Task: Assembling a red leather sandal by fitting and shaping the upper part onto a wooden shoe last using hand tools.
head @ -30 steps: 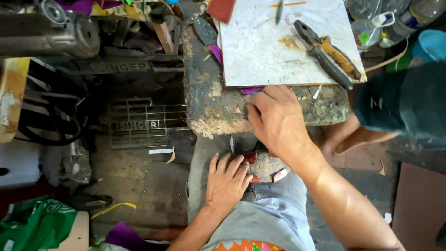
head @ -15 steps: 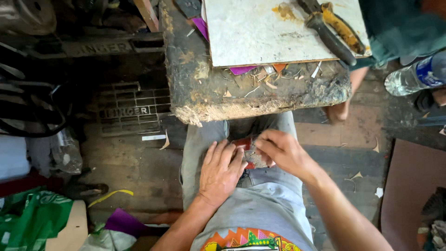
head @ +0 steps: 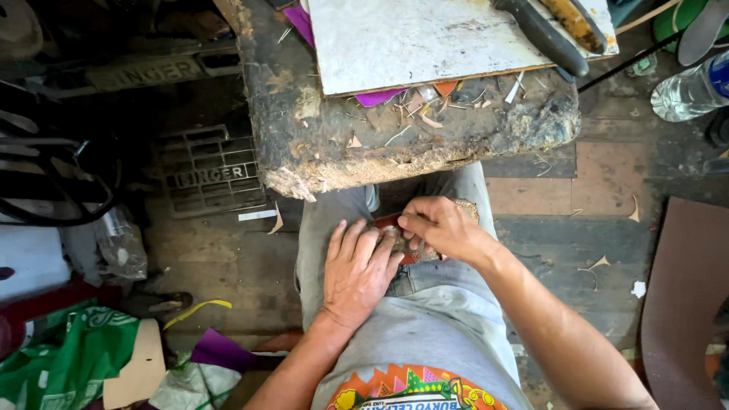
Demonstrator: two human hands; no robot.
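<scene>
1. Centre of the frame: a seated person in grey trousers (head: 425, 326) works on a small reddish piece (head: 395, 228) held on the lap, just below the edge of a worn wooden block (head: 319, 144).
2. The left hand (head: 358, 272) lies flat, palm down, fingers stretched and close together, pressing on the piece's near side; it grips nothing.
3. The right hand (head: 439, 228) is curled, thumb and forefinger pinched together on the piece's upper edge; most of the piece is hidden under both hands, so its kind cannot be told.
4. Top of the frame: a pale board (head: 410, 42) rests on the block, with dark-handled pliers (head: 543, 34) on its upper right corner and scraps of purple and orange material poking out beneath it.
5. Upper right: a clear plastic bottle (head: 687, 91) lies on the plank floor.
6. Left: a metal treadle grille (head: 213, 171) sits beside the block; a green bag (head: 64, 353) fills the lower left corner, with a purple scrap (head: 220, 351) near it.
</scene>
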